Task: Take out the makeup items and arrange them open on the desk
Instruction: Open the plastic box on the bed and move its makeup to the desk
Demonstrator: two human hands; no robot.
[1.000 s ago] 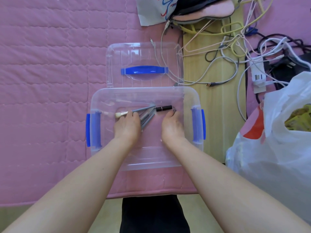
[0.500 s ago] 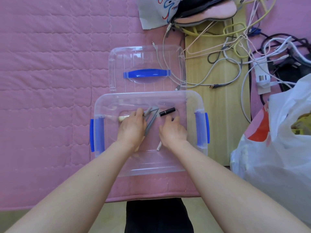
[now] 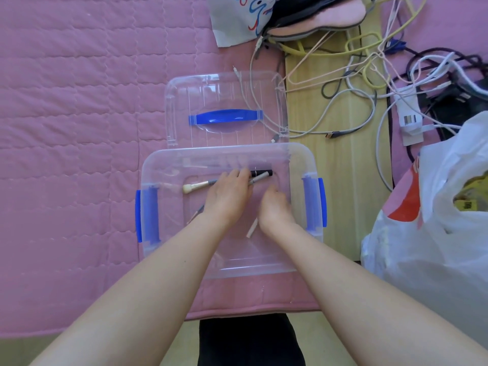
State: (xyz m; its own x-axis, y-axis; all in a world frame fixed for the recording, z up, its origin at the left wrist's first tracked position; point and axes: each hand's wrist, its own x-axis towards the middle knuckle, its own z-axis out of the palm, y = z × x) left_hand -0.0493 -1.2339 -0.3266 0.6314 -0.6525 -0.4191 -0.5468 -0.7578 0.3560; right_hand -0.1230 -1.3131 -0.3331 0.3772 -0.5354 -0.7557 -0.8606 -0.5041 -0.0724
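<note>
A clear plastic box (image 3: 298,157) with blue latches lies on the pink quilt, and both my hands are inside it. My left hand (image 3: 227,200) curls over a bundle of makeup tools: a brush with cream bristles (image 3: 194,186) sticks out to its left, a grey pencil (image 3: 260,178) to its right, and a thin brush (image 3: 196,213) pokes out below the wrist. A black tube (image 3: 261,172) lies just beyond the left fingertips. My right hand (image 3: 274,208) is curled around a whitish stick (image 3: 252,228) whose end shows under the palm.
The box's clear lid (image 3: 224,85) with a blue handle lies right behind it. A tangle of cables (image 3: 351,75) covers the wooden floor strip to the right. A white plastic bag (image 3: 435,207) stands at the right edge. Folded cloth and pouches (image 3: 290,14) sit at the top.
My left hand has closed over the brushes and pencils and shifted right toward the black tube. My right hand has curled in and drawn back with the whitish stick.
</note>
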